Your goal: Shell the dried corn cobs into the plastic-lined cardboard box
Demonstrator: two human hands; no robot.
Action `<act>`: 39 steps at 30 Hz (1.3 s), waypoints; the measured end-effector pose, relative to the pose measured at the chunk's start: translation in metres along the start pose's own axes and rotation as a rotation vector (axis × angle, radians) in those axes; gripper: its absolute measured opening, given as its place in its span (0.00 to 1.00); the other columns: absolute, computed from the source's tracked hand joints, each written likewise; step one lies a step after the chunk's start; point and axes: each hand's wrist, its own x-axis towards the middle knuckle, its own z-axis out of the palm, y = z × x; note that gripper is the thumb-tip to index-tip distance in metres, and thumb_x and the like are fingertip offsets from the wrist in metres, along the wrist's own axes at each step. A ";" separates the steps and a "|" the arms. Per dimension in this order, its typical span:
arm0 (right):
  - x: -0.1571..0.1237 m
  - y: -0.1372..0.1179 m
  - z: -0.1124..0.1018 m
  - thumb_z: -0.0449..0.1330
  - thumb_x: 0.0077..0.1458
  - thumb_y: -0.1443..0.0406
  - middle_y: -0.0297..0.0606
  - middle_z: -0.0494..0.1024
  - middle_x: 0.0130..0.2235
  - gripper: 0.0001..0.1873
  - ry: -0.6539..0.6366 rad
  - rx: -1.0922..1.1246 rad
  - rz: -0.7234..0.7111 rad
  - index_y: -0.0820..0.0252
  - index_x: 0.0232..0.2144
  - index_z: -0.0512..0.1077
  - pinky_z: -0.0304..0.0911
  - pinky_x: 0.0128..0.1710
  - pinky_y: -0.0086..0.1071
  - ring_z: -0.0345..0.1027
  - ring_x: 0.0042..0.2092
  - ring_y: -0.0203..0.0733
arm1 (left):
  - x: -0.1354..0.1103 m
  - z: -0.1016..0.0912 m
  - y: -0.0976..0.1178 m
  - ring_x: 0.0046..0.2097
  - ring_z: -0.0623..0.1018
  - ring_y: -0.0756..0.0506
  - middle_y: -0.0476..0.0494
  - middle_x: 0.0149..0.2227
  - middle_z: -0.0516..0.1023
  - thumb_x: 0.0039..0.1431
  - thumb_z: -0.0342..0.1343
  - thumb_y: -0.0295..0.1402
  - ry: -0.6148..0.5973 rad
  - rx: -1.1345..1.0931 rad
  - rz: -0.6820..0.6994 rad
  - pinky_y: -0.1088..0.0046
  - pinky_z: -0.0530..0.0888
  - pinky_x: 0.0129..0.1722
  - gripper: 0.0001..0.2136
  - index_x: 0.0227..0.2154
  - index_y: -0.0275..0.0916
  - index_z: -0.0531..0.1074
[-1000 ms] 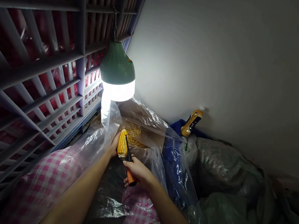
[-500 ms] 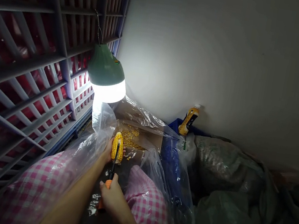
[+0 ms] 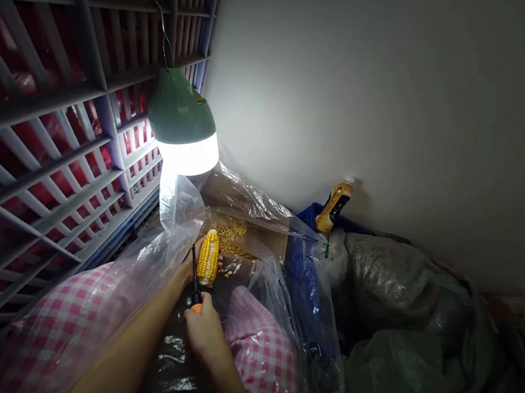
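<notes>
My left hand [image 3: 193,260] is closed around a yellow corn cob [image 3: 208,260] from behind and holds it nearly upright. A pale strip without kernels runs down the side of the cob that faces me. In my right hand [image 3: 204,330] is a screwdriver [image 3: 195,279] with an orange handle and a dark shaft. Its shaft points up and left, with the tip beside the cob near my left wrist. Beyond the cob, loose corn kernels [image 3: 230,235] lie in a cardboard box [image 3: 277,243] lined with clear plastic.
A lit green lamp [image 3: 185,115] hangs by a wire from stacked plastic crates [image 3: 106,101] on the left. Clear plastic sheeting [image 3: 273,307] spreads over my lap. A drink bottle [image 3: 335,204] leans at the wall above a blue crate [image 3: 309,213]. Filled sacks [image 3: 394,281] lie on the right.
The screwdriver tip has moved off the front of the cob to its left, and the shaft now slants left. My right hand has shifted slightly upward. My left hand still holds the cob.
</notes>
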 end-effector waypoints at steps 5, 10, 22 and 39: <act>0.001 0.006 -0.006 0.45 0.53 0.62 0.35 0.71 0.29 0.14 0.198 0.090 -0.052 0.57 0.42 0.61 0.59 0.29 0.30 0.67 0.31 0.40 | 0.001 0.003 0.000 0.28 0.77 0.41 0.38 0.24 0.74 0.60 0.33 0.42 0.027 -0.030 0.019 0.66 0.74 0.26 0.22 0.38 0.33 0.68; 0.001 0.013 -0.013 0.45 0.55 0.61 0.37 0.71 0.29 0.11 0.199 0.019 0.001 0.59 0.38 0.61 0.58 0.24 0.28 0.66 0.27 0.38 | -0.004 0.006 -0.003 0.27 0.77 0.42 0.38 0.25 0.75 0.60 0.38 0.41 -0.022 -0.048 -0.024 0.66 0.75 0.26 0.20 0.40 0.31 0.68; -0.003 0.003 -0.017 0.44 0.55 0.65 0.49 0.75 0.40 0.15 0.201 -0.310 0.087 0.66 0.40 0.66 0.63 0.39 0.35 0.70 0.43 0.47 | -0.013 -0.001 -0.017 0.23 0.76 0.42 0.40 0.23 0.75 0.55 0.41 0.51 0.024 0.027 -0.118 0.67 0.73 0.20 0.24 0.36 0.34 0.70; 0.007 -0.047 -0.046 0.51 0.47 0.78 0.64 0.71 0.44 0.20 0.188 -0.656 0.129 0.79 0.45 0.67 0.62 0.44 0.43 0.67 0.48 0.58 | 0.006 0.003 -0.023 0.19 0.72 0.46 0.44 0.18 0.71 0.53 0.44 0.52 0.001 -0.096 -0.065 0.70 0.71 0.20 0.22 0.26 0.37 0.67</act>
